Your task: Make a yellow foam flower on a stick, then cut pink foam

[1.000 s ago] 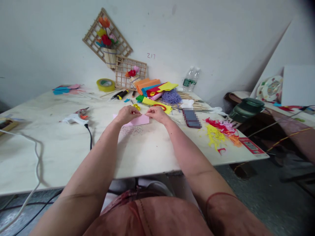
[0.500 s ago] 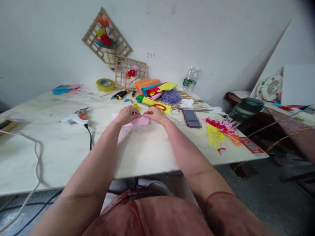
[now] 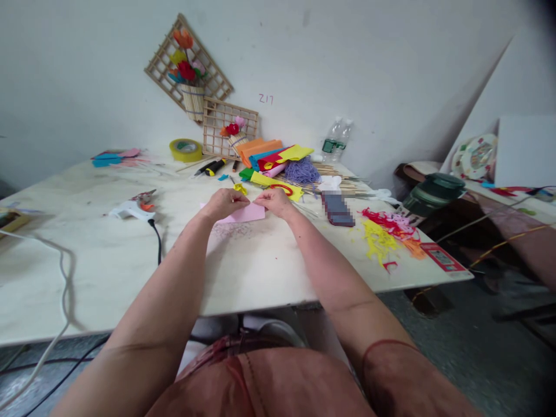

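Both hands pinch the far edge of the pink sheet (image 3: 243,214) lying flat on the bench (image 3: 108,260): left hand (image 3: 225,202), right hand (image 3: 273,201). It looks like folding; next, press the crease carefully.

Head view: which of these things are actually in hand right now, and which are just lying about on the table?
In hand:
- pink sheet, pinched at its top edge by the left hand and right hand

Lying about:
- glue gun, left of the hands
- yellow tape roll
- coloured sheet pile
- purple yarn
- red and yellow scraps
- water bottles
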{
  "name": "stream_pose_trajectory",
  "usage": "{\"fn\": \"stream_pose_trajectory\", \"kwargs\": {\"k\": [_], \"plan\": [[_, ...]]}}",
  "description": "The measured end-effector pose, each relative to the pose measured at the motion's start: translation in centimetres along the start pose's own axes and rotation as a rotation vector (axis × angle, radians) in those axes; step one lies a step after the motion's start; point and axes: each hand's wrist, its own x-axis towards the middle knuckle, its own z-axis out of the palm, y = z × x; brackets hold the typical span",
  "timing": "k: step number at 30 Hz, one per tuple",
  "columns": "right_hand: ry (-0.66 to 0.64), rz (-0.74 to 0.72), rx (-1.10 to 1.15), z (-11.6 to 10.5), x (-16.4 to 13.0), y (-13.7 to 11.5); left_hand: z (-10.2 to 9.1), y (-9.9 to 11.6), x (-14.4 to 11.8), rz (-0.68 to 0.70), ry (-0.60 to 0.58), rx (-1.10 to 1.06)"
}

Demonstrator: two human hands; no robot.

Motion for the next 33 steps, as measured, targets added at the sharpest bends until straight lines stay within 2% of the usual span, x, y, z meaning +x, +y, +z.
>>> {"fn": "stream_pose_trajectory", "kwargs": {"k": [6,12,24,29,33], "plan": [[-0.022,0.176,0.281,-0.41,-0.13,-0.09,-0.2,0.14,-0.06,0.007,0.037,-0.019],[-0.085,0.194,0.416,-0.95,-0.34,-0.06,-0.18,0.14,-0.09,-0.015,0.051,-0.012],[-0.027,0.203,0.374,-0.41,-0.23,-0.64,-0.09,0.55,-0.2,-0.033,0.086,-0.047],[-0.065,0.242,0.416,-0.25,-0.41,-0.91,-0.07,0.6,-0.25,-0.031,0.101,-0.069],[-0.049,0.234,0.411,-0.04,-0.3,-0.51,-0.04,0.53,-0.23,-0.041,0.104,-0.073]]}}
